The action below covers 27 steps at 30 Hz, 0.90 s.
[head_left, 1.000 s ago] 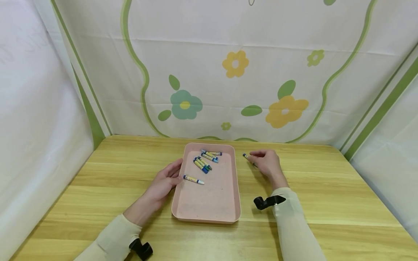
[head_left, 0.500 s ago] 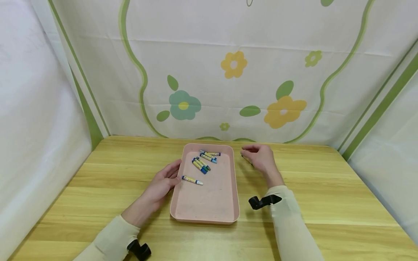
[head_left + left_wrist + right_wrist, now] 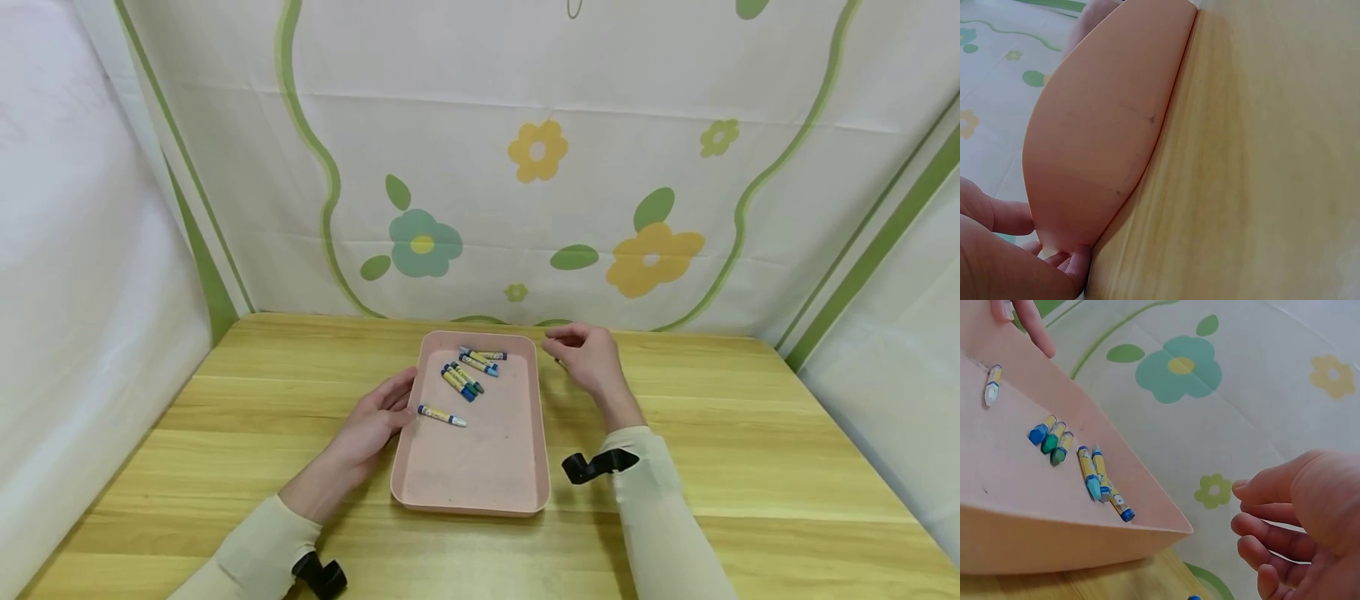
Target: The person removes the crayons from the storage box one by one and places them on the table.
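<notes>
A pink tray [image 3: 480,475] stands on the table with several yellow-wrapped crayons in it. A white crayon [image 3: 441,416] lies alone near its left wall; a blue crayon [image 3: 1042,430] and two green ones form a row, and a light-blue crayon [image 3: 1089,474] lies with two others toward the far end. My left hand [image 3: 365,433] grips the tray's left wall, thumb at the rim, fingers outside. My right hand [image 3: 592,362] hovers beside the far right corner, fingers loosely curled and nothing visible between them. Below it, a crayon [image 3: 1194,598] on the table is mostly hidden.
The wooden table [image 3: 750,467] extends to both sides of the tray. Behind it hangs a white curtain [image 3: 465,150] with printed flowers, and white cloth panels close in the left and right.
My right hand has moved left and slightly away from me, toward the tray, now covering most of the loose crayon. The left hand and tray have stayed in place.
</notes>
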Available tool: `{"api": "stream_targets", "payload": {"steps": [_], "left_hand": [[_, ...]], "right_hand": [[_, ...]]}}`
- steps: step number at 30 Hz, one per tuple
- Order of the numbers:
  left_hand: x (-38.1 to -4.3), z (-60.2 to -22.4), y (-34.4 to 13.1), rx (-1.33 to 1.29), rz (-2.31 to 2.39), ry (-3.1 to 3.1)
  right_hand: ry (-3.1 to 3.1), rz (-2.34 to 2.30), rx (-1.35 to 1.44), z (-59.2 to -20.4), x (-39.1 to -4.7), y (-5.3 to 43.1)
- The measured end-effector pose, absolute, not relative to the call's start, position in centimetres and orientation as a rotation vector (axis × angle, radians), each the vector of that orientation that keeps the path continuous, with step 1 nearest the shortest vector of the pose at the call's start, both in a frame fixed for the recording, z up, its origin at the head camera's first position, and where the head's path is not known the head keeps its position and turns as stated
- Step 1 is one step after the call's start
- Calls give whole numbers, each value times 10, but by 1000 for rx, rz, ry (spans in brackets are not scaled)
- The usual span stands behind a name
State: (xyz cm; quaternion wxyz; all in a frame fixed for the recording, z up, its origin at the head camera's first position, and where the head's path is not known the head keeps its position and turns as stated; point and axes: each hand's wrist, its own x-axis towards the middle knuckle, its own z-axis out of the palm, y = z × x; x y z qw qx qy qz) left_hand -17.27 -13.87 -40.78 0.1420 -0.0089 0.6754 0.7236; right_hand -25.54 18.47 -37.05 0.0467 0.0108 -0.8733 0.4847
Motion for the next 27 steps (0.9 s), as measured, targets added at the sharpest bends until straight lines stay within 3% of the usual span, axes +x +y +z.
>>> {"api": "stream_targets", "payload": {"steps": [27], "left_hand": [[-175, -411, -139, -23, 2083, 1959]], "right_hand": [[-2628, 1553, 88, -366, -248, 139]]}}
